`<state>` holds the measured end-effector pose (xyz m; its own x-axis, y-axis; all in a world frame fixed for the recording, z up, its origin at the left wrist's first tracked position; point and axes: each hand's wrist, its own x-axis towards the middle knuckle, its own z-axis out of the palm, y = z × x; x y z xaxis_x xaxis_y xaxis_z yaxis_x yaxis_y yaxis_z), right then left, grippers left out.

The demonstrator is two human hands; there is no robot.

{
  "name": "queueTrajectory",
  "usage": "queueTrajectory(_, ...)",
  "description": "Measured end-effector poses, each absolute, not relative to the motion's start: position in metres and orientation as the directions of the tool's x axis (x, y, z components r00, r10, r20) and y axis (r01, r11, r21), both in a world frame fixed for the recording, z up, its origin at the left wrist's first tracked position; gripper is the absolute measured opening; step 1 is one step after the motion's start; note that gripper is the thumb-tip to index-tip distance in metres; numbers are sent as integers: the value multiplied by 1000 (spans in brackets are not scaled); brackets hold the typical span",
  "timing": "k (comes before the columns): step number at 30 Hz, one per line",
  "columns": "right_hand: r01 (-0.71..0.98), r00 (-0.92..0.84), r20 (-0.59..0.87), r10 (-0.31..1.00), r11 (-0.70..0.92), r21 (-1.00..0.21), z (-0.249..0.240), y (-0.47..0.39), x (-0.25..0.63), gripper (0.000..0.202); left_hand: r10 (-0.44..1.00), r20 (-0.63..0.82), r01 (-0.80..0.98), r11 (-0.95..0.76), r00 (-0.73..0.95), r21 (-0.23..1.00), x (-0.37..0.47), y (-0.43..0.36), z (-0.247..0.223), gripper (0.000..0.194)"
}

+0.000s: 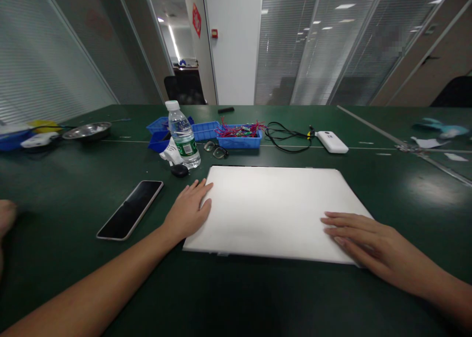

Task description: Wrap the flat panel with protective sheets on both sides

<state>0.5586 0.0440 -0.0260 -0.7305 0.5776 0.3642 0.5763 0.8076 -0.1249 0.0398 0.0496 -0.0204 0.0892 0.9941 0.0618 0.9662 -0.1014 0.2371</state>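
Note:
A flat white board or sheet point(273, 214) lies on the dark green table point(228, 297) in front of me. My left hand point(190, 206) rests at its left edge, fingers stretched out and the thumb lying over the white surface. Across from it, my right hand point(361, 238) lies over the right edge with fingers extended flat on the board. Neither hand grips anything. Left of my left hand is a smartphone point(131, 210) with a dark screen. A black computer mouse or similar rounded object point(179, 170) sits just beyond my left fingertips.
Beyond the board stand a water bottle point(183, 137), eyeglasses point(217, 150), a blue tray point(239, 142) of red wires, a black cable point(285, 137) and a white power bank point(332, 142). A metal dish point(87, 131) sits far left. Another person's hand point(6, 216) shows at the left edge.

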Motion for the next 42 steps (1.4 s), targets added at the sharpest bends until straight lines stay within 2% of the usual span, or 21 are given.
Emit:
queueTrajectory(12,581,-731,357,581,805,-121,-25,43,558,45,992,93,959,-105,84,262,38,50,-22,65)
queueTrajectory(21,552,-769,357,530,833,-49,-22,41,559,47,991,91,959,-115,95,259,37,51,-22,67)
queueTrajectory(29,528,-785,331,523,845,-83,-22,40,559,73,992,81,958,-112,94,265,38,50,-20,68)
queueTrajectory(33,529,-782,333,527,843,-92,-21,39,556,66,992,84,959,-109,90,263,38,50,-21,69)
queueTrajectory(38,546,-760,319,567,822,-161,-24,40,557,62,992,91,958,-110,88,266,38,50,-22,69)
queueTrajectory(42,536,-773,321,547,834,-130,-24,41,558,63,993,91,958,-98,77,269,37,50,-22,69)
